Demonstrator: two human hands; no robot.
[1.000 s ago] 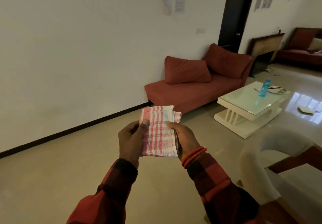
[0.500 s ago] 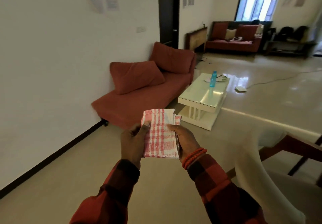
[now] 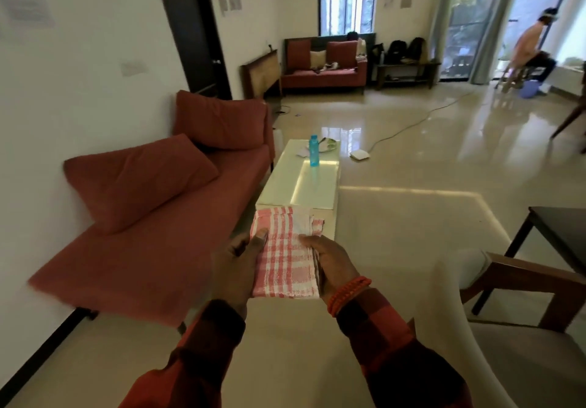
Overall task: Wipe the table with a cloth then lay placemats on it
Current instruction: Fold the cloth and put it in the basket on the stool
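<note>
A folded red-and-white checked cloth [image 3: 285,258] is held in front of me at chest height. My left hand [image 3: 236,268] grips its left edge with the thumb on top. My right hand [image 3: 331,265], with an orange bead bracelet at the wrist, grips the right edge. Straight ahead stands a low white coffee table [image 3: 301,192] with a glossy top. A dark table corner [image 3: 561,230] shows at the right edge. No placemats are in view.
A blue bottle [image 3: 313,150] and a plate stand on the coffee table's far end. A red sofa [image 3: 152,233] lies along the left wall. A wooden chair with a white cushion [image 3: 520,287] is at my right. A cable crosses the floor. A person sits far right.
The view has swung right, bringing the coffee table from the right side to straight ahead and revealing the far room. Both hands keep the same hold on the cloth.
</note>
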